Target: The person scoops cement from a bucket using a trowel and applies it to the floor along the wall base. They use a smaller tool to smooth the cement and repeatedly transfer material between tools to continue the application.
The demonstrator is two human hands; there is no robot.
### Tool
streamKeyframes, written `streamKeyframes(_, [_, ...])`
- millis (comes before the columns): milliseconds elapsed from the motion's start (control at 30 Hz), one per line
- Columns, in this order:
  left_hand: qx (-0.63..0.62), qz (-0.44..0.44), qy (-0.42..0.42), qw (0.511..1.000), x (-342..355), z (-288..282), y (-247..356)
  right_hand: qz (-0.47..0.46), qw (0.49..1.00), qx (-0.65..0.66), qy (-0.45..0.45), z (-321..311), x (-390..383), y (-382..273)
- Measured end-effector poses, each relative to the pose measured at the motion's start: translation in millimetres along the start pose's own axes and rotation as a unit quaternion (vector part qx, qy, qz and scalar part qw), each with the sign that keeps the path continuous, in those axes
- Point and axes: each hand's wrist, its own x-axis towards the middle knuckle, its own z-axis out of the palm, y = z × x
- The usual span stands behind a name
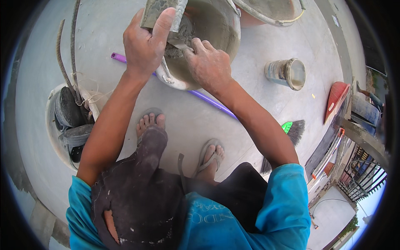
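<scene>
At the top, my left hand (143, 46) is closed around a grey, cement-smeared rectangular piece (159, 10) with a ridged edge; its exact kind does not show, and its upper part runs out of view. My right hand (209, 64) grips a scraper (178, 43), whose flat metal blade points left, just below that piece. Both hands are over a bucket (227, 31) coated with grey mortar inside. Wet-looking mortar (183, 27) lies in it, partly hidden by my hands.
Under the bucket runs a purple broom handle (212, 103). A second bucket (271, 8) stands at the top, and a small smeared tub (287, 73) lies to the right. Farther right are bristles (296, 132) and a red dustpan-like piece (336, 98). A white container (51, 112) holds black items at left.
</scene>
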Motion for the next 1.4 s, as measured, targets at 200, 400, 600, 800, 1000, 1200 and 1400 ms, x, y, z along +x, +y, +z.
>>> streamKeyframes(200, [-0.013,-0.030,0.002,0.999,-3,2,-1,0.021,1.000,0.016,0.015,-11,11,16])
streamKeyframes(400, [-0.009,0.007,-0.026,1.000,4,1,-3,0.015,0.999,0.038,0.019,-18,11,20])
streamKeyframes(600, [-0.029,0.047,-0.003,0.998,9,14,6,0.011,0.999,0.035,0.005,3,-7,32])
streamKeyframes(800, [-0.062,0.062,-0.018,0.996,8,13,12,0.069,0.995,0.009,0.066,-6,9,71])
streamKeyframes(1000, [-0.049,0.053,0.000,0.997,11,16,13,0.181,0.969,0.162,-0.047,10,-34,46])
streamKeyframes(1200, [-0.041,0.012,0.020,0.999,7,20,21,0.322,0.856,0.372,-0.158,-6,-31,21])
streamKeyframes(1400, [-0.084,0.023,0.010,0.996,7,25,21,0.436,0.642,0.578,-0.254,-2,-17,34])
